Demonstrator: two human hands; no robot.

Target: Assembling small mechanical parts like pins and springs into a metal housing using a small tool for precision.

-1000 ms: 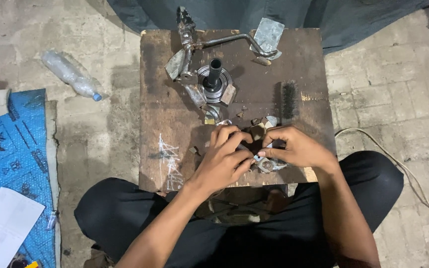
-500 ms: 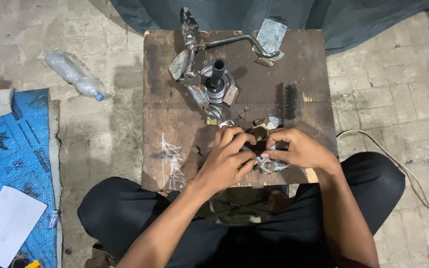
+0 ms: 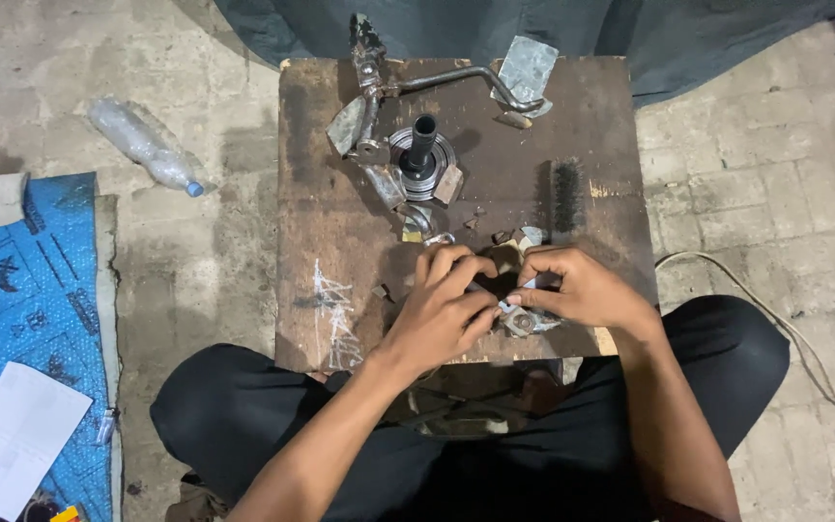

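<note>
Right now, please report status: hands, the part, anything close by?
Left hand and right hand both on small metal part at near edge of wooden board. Grip detail hidden by fingers. Black brush just beyond right hand.

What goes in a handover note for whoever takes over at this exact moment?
Left hand: fingers curled onto a small dark part at the near edge of the worn wooden table.
Right hand: pinching the same part from the other side; small metal ring piece just below.
Done: cannot tell.
Left: part not yet set down.
Behind: round metal bearing with black shaft, bent metal crank, black brush.
</note>
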